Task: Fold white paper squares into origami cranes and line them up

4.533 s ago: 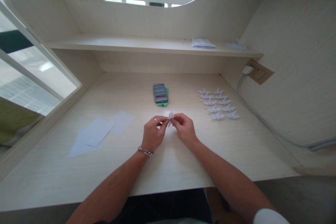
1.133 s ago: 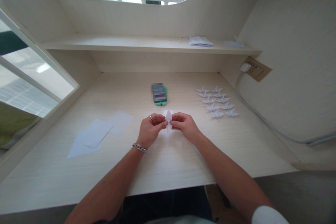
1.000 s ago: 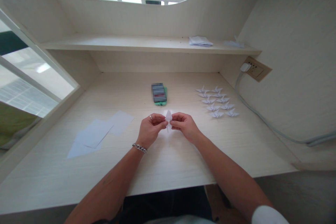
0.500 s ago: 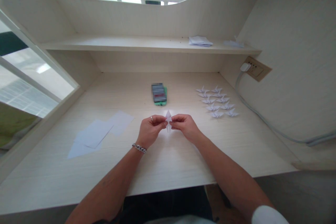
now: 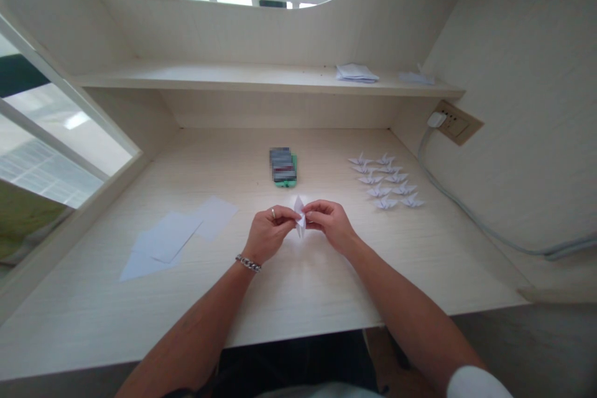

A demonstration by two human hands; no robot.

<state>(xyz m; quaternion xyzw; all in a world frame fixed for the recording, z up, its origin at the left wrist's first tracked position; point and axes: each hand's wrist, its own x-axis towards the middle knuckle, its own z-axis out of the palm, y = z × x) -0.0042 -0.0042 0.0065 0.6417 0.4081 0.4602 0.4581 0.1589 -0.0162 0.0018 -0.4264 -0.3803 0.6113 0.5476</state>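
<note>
Paper (image 5: 301, 222), white and folded into a small pointed form, is held over the middle of the desk (image 5: 303, 298), between the left hand (image 5: 269, 231) and the right hand (image 5: 331, 222); whether its lower tip touches the desk cannot be told. Each grip is narrow, thumb and fingertips pinched on one side of it. It should handle as nearly weightless, stiffer along the layered creases, easily crushed or torn at the thin points, so the broad middle folds look the safest hold, taken lightly.
</note>
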